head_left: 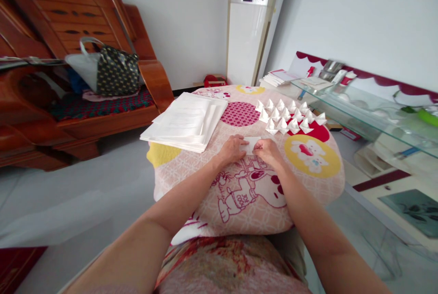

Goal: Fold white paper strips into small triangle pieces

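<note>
A small white folded paper (252,144) lies on the patterned tablecloth (205,193) between my two hands. My left hand (233,149) rests on its left edge, fingers spread and pressing it flat. At the paper's right side, my right hand (268,151) has its fingers pinched together on the edge. Beyond my right hand, several white folded paper boats (282,125) stand in rows. To the left of my left hand is a stack of white paper sheets (181,120), the top ones lying unevenly.
A wooden bench (112,116) with a dotted bag (118,71) stands at the left. To the right is a glass-topped cabinet (372,118) holding metal containers (330,69). More papers (278,77) lie behind the boats. A tall white appliance (247,34) stands beyond the table.
</note>
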Demonstrator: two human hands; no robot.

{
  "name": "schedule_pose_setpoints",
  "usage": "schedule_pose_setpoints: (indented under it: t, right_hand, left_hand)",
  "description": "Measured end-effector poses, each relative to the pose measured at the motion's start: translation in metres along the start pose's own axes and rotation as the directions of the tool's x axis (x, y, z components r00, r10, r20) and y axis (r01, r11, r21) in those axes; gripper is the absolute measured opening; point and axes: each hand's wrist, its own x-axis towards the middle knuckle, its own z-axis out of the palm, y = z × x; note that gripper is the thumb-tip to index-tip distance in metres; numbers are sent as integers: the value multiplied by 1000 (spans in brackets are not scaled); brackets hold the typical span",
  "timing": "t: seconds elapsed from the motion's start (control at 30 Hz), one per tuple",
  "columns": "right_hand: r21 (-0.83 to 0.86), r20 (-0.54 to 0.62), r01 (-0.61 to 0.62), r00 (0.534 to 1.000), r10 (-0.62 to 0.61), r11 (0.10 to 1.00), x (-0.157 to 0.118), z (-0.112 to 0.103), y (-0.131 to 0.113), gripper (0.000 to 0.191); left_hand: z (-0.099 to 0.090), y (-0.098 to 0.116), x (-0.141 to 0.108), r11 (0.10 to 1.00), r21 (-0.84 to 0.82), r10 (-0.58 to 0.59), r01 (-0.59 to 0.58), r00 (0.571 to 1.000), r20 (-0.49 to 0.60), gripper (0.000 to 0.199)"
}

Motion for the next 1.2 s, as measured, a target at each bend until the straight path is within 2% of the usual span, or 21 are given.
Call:
schedule_pose_setpoints:
  t: [0.17,0.37,0.47,0.53,0.63,0.73,0.83,0.97,1.1,1.2]
  right_hand:
    - [-8,6,0,1000,0,1000,-1,0,1,9]
    - [1,-4,-3,1000,3,1000,-3,0,0,11]
    - [-3,-8,-5,1000,5,1000,-4,-1,-1,10]
    - [-19,-5,-2,1000,2,1000,-5,-1,-1,11]
    - [-105,-25,23,999,-26,994,-7,-2,-4,13]
    - [-217,-60,141,986,-158,966,-10,-1,-8,14]
    - [-301,-4,296,950,-312,906,-14,2,-12,13]
    - [-379,105,429,900,-423,820,-16,7,-14,14]
    - [-438,155,467,881,-447,768,-17,9,-14,26]
    - [-448,152,477,874,-461,756,-16,9,-13,26]
  left_hand:
    - [-14,-15,-4,997,-76,17,-10,996,92,54]
    - [-29,-49,-7,970,-172,203,-175,966,162,62]
    - [-33,-57,-8,954,-174,274,-243,943,191,67]
    - [-34,-56,-8,960,-149,265,-239,945,190,66]
    - [-32,-47,-9,974,-114,214,-198,963,161,52]
    - [-28,-38,-9,980,-70,193,-186,973,125,45]
    - [-25,-34,-8,982,-28,187,-184,975,118,43]
    - [-25,-33,-10,975,15,220,-223,968,118,41]
    - [-22,-28,-10,963,56,256,-262,962,93,33]
    - [-20,-21,-11,958,73,272,-278,959,85,23]
